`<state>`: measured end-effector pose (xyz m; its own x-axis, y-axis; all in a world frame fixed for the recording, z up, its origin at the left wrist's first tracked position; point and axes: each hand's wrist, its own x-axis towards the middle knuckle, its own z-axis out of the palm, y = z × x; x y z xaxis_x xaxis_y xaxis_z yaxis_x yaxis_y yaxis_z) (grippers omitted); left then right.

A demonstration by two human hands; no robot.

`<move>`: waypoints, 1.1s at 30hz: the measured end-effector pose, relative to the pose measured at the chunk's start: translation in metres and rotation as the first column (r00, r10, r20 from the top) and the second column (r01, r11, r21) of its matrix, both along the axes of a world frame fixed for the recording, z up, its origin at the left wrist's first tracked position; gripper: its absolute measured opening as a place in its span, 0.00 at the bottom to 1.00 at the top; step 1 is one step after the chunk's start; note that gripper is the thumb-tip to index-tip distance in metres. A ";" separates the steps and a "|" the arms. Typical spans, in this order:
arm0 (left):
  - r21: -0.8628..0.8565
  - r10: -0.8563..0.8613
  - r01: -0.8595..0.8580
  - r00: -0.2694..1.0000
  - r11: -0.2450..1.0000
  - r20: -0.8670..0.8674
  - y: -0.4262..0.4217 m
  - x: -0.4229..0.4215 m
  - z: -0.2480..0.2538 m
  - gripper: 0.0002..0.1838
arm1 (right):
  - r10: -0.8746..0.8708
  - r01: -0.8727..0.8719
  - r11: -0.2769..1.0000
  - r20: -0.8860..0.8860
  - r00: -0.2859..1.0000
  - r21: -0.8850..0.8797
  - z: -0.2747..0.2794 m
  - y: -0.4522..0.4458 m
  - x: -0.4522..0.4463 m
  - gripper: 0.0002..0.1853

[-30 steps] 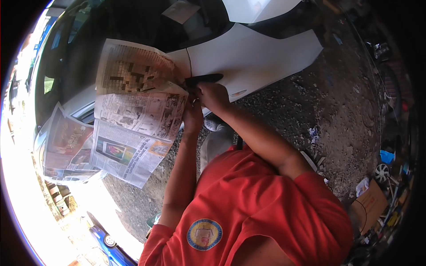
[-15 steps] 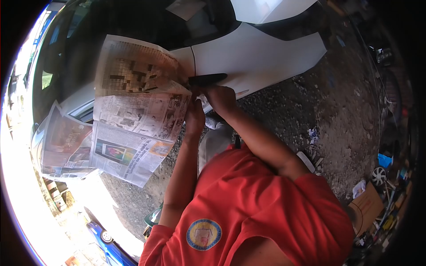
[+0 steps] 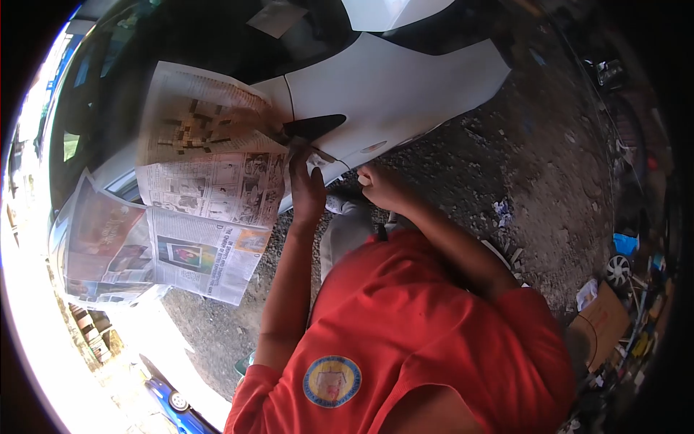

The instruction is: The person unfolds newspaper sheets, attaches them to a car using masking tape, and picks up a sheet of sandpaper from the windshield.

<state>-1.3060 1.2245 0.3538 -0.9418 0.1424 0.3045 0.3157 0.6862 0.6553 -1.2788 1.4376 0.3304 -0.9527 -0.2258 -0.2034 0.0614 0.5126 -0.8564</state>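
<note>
A large newspaper sheet (image 3: 210, 184) hangs over the side of a white car, its upper part stained brown. My left hand (image 3: 307, 192) is at the sheet's right edge, fingers stretched upward and thumb apart. Its fingertips are just below a black triangular piece (image 3: 316, 127) by the car panel (image 3: 376, 87). My right hand (image 3: 387, 189) is closed in a pinch beside the panel's lower edge, with a small pale thing (image 3: 363, 179) at its fingertips that I cannot identify. A thin dark line runs between the two hands.
Another newspaper sheet (image 3: 105, 239) covers the car farther left. Below is rough, gravelly ground (image 3: 549, 188). To the right lie a cardboard piece (image 3: 600, 325), a blue object (image 3: 625, 244) and scattered clutter. A blue vehicle (image 3: 177, 409) stands at the lower left.
My right hand has moved down and right, away from the black piece and my left hand. My left hand stays at the newspaper's edge. The view has shifted slightly.
</note>
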 end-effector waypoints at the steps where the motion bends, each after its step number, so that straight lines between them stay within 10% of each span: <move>1: -0.020 0.022 -0.023 1.000 1.000 -0.005 0.002 0.002 0.005 0.26 | 0.012 -0.013 0.999 -0.035 0.999 -0.036 0.002 0.004 0.008 0.17; 5: 0.102 0.008 -0.041 0.953 0.994 0.301 0.001 0.021 0.013 0.15 | -0.001 0.127 0.854 0.243 0.970 -0.505 -0.009 0.002 0.021 0.18; 7: 0.296 -0.092 -0.103 0.812 0.950 0.576 0.008 0.033 0.014 0.11 | 0.056 0.056 0.892 0.232 0.971 -0.449 -0.002 0.005 0.024 0.17; 20: 0.118 -0.008 -0.050 0.897 0.992 0.443 0.019 0.052 0.049 0.12 | 0.083 -0.063 0.858 0.015 0.996 -0.510 0.035 -0.003 0.026 0.13; 33: 0.102 0.065 -0.119 0.903 0.988 0.425 0.024 0.058 0.048 0.09 | 0.032 -0.065 0.974 -0.153 0.988 -0.216 0.048 -0.011 0.025 0.12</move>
<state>-1.2480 1.2486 0.4014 -0.9931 0.0358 -0.1119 -0.0676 0.6051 0.7933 -1.2537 1.4268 0.3785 -0.9554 -0.2954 -0.0013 -0.0945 0.3099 -0.9461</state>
